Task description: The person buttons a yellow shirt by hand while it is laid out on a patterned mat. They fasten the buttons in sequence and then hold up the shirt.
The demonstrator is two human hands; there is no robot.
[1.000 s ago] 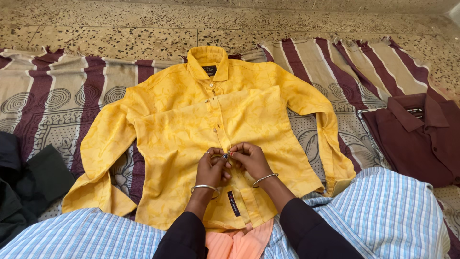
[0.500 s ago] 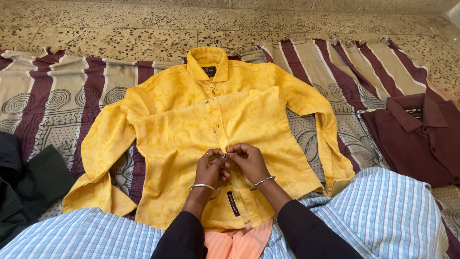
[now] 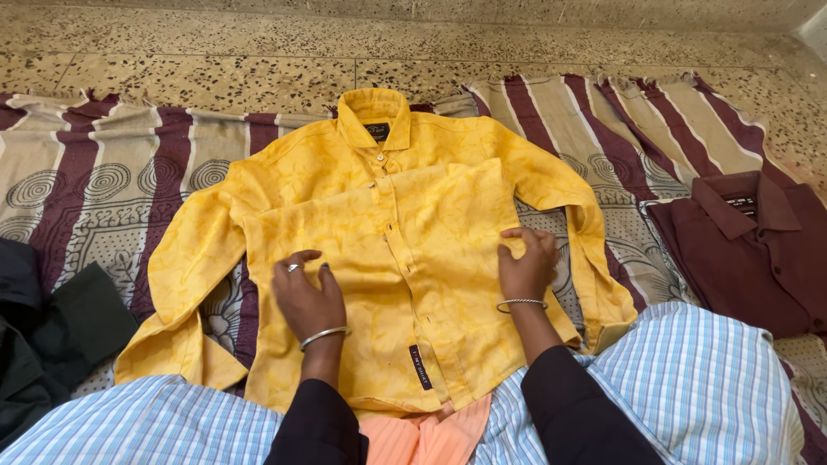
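Observation:
A yellow long-sleeved shirt [image 3: 431,224] lies face up and buttoned on a striped maroon and beige cloth [image 3: 103,181], collar away from me. My left hand [image 3: 307,297] rests flat on the shirt's left front panel, fingers spread. On the shirt's right side my right hand [image 3: 525,263] presses with its fingers curled over the fabric near the side seam. Each wrist wears a thin bangle. Both sleeves lie out along the shirt's sides.
A folded maroon shirt [image 3: 749,250] lies at the right on the cloth. Dark garments [image 3: 43,336] are heaped at the left edge. Blue checked fabric [image 3: 689,387] covers my knees, with an orange cloth [image 3: 422,435] between them. Speckled stone floor [image 3: 258,52] lies beyond.
Both hands have left the button placket at the shirt's middle and moved apart, the left onto the left panel, the right onto the right side.

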